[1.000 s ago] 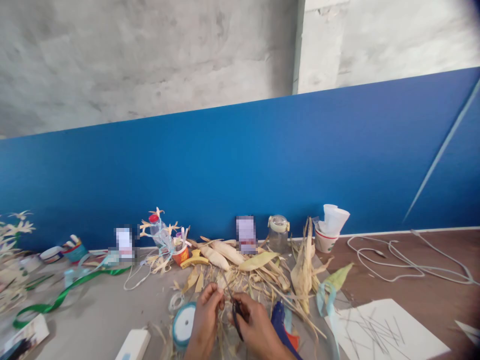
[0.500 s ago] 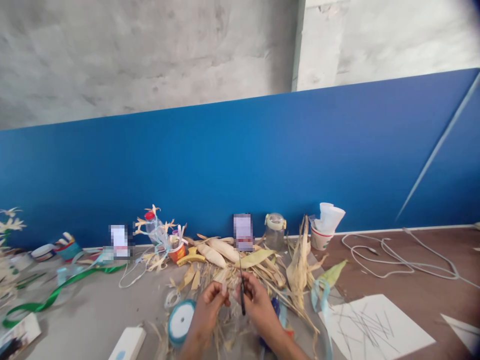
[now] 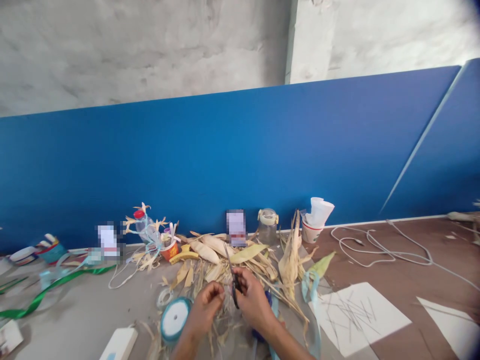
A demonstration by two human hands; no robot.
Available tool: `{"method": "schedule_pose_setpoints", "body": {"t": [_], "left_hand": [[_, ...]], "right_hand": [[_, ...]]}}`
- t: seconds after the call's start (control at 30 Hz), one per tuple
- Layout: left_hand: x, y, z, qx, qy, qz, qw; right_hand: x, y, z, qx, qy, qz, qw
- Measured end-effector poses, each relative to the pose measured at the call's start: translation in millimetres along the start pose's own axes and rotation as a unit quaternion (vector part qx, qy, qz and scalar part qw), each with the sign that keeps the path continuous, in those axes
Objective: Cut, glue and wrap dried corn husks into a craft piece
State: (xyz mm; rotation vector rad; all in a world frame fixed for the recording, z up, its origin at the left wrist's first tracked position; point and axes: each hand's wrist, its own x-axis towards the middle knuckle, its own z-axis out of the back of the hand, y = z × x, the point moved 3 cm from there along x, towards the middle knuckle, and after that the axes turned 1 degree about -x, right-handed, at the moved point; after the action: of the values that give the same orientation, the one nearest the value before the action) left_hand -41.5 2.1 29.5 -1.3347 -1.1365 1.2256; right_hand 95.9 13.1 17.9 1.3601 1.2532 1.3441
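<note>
My right hand (image 3: 250, 294) is closed on a pair of dark-handled scissors (image 3: 236, 289), whose blades point up and away from me. Close beside it on the left, my left hand (image 3: 207, 305) has its fingers pinched together; whatever lies between them is too small to make out. Beyond both hands spreads a heap of dried corn husks (image 3: 204, 250), with loose strips and scraps on the table under them. A roll of blue ribbon (image 3: 175, 318) lies just left of my left wrist. Partly hidden behind my right forearm is a dark blue object (image 3: 258, 334).
Behind the husks stand a phone (image 3: 236, 227), a clear jar (image 3: 267, 227) and a paper cup (image 3: 312, 232). At right, thin wires lie on white paper (image 3: 360, 315) near a white cable (image 3: 375, 257). At left are a green ribbon (image 3: 48, 295), husk flowers (image 3: 144, 225) and a white box (image 3: 119, 344).
The view has shifted a little to the right. My right hand has tilted the scissors so the blades lean more to the left. The left hand stays pinched.
</note>
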Motion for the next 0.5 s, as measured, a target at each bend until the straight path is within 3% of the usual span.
{"method": "schedule_pose_setpoints", "body": {"t": [0.17, 0.3, 0.4, 0.5], "left_hand": [[-1, 8, -2.8, -0.111, -0.004, 0.001, 0.994], [-1, 9, -1.4, -0.174, -0.055, 0.016, 0.983], [1, 7, 3.3, -0.198, -0.086, 0.009, 0.976], [3, 7, 9.2, -0.190, -0.096, 0.002, 0.977]], "right_hand": [[-3, 5, -4, 0.018, -0.012, 0.005, 1.000], [-4, 7, -5, 0.035, -0.017, 0.001, 0.999], [-5, 9, -5, 0.030, 0.010, -0.005, 0.999], [-7, 12, -2, -0.055, 0.057, 0.000, 0.997]]}}
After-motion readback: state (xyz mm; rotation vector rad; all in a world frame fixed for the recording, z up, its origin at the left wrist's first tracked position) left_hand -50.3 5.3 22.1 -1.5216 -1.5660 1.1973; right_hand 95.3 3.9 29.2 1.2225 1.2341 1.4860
